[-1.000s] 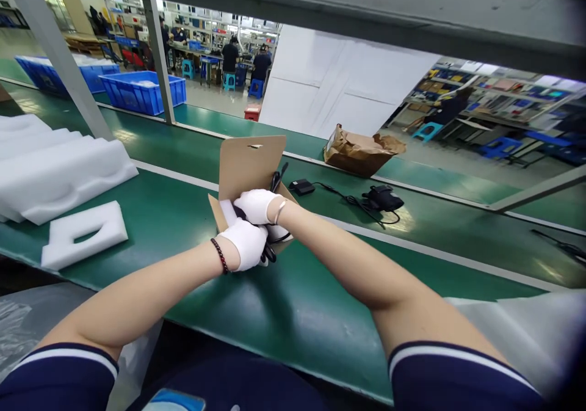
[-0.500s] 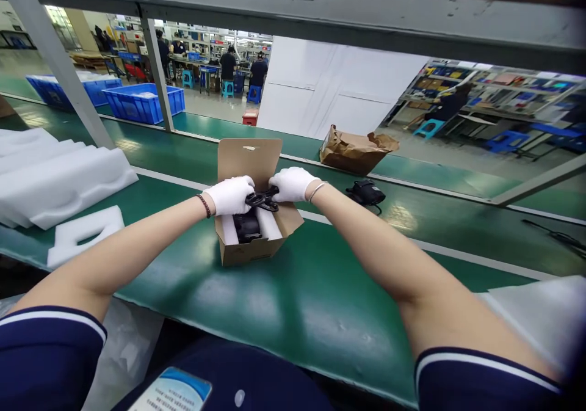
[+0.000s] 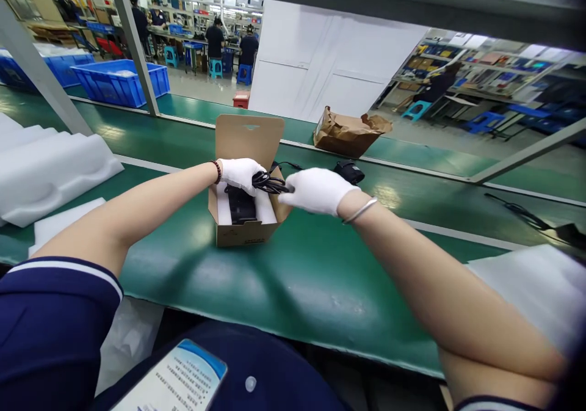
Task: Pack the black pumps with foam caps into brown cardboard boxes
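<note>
A cardboard box [image 3: 240, 235] stands on the green work surface with its lid raised at the back. Inside it, a black device [image 3: 241, 206] sits between white foam pieces [image 3: 265, 208]. Over the box, my left hand [image 3: 242, 174], in a white glove, is closed on a bundle of black cable [image 3: 270, 183]. My gloved right hand [image 3: 318, 190] pinches the bundle's right end, just past the box's right side. A strand of the cable runs behind my right hand toward a black object [image 3: 349, 171] farther back. The fingertips are partly hidden by the cable.
White foam sheets [image 3: 55, 167] lie at the left. A crumpled brown paper bag [image 3: 350, 131] stands beyond the box, blue crates [image 3: 121, 84] at the back left. Black cables [image 3: 526, 215] and white sheeting [image 3: 531, 276] lie at the right. People work in the background.
My right hand has moved right and toward me, stretching the cable bundle out past the box's edge. My left hand stays over the box. The camera view has tilted slightly down.
</note>
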{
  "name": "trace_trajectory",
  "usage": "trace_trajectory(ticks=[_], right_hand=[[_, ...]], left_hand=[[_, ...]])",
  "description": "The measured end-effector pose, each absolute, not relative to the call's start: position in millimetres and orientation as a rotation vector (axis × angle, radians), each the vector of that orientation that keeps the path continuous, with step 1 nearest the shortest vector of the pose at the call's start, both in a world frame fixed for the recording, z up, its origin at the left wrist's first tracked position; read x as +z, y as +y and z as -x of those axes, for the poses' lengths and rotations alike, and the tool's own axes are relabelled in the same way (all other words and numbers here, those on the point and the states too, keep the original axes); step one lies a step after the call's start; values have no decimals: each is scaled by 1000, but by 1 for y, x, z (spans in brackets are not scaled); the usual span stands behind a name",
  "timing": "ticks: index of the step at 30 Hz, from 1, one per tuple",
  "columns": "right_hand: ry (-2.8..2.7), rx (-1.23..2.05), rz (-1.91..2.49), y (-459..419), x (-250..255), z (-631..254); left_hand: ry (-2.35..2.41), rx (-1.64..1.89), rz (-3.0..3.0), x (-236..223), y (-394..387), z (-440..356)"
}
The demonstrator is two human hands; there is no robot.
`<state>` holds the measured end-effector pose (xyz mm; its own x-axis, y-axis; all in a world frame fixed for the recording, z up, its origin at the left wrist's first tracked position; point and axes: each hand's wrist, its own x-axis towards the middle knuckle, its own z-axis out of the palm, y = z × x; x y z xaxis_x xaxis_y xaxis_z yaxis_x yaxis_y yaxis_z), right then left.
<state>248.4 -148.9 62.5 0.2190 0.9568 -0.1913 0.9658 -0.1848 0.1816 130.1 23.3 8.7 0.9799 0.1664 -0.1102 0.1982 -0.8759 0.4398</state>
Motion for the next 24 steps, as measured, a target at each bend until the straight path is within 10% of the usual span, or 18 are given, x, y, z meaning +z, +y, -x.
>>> trace_trajectory(ticks=[9,18,24], right_hand=[[1888,-108,-2623,-146,8,-205],[1954,-932,-2583,-154,-9,-226],[2010,-630,-2403,-146,-2,-228]], left_hand=[[213,164,-2539,10,22,-118],[-231,-332,-3206,9,7,-113],[133,-251,-3335,-15,-36,-122]])
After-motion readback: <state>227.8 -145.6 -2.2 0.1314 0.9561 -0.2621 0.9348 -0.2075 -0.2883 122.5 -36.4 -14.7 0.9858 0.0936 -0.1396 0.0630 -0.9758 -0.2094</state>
